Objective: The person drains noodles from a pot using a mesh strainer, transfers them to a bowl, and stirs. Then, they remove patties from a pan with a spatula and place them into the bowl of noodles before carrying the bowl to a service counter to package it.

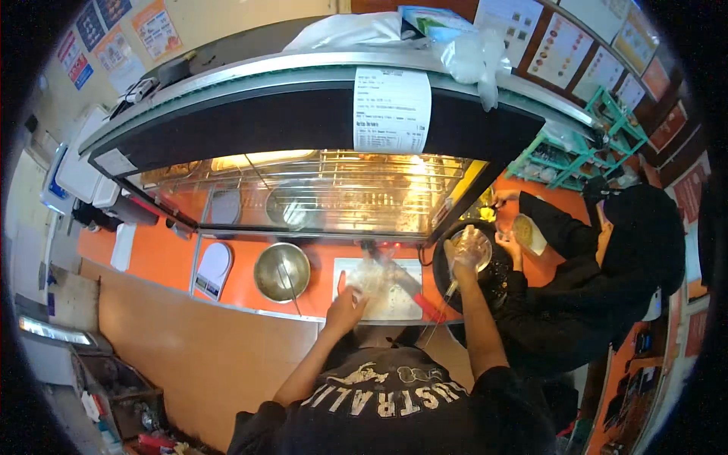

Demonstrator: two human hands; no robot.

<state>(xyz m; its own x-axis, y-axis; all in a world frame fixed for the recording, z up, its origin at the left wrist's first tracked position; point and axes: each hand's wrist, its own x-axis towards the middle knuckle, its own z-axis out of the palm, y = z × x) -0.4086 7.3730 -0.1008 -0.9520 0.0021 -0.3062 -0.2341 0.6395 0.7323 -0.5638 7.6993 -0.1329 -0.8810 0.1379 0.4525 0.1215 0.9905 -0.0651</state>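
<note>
My left hand is closed, its fingertips pinching what looks like a clear plastic bag above a white cutting board. On the board's right side lies a knife with a red handle. My right hand reaches over a large round black pan with dark bits in it. Shiny clear plastic and a pale round dish are at its fingers, and a thin handle sticks out below the palm. What those fingers grip is hard to make out.
A steel bowl with a long utensil and a white kitchen scale stand left on the orange counter. Behind rises a lit glass display warmer with a paper slip. At right, a co-worker in black holds a container.
</note>
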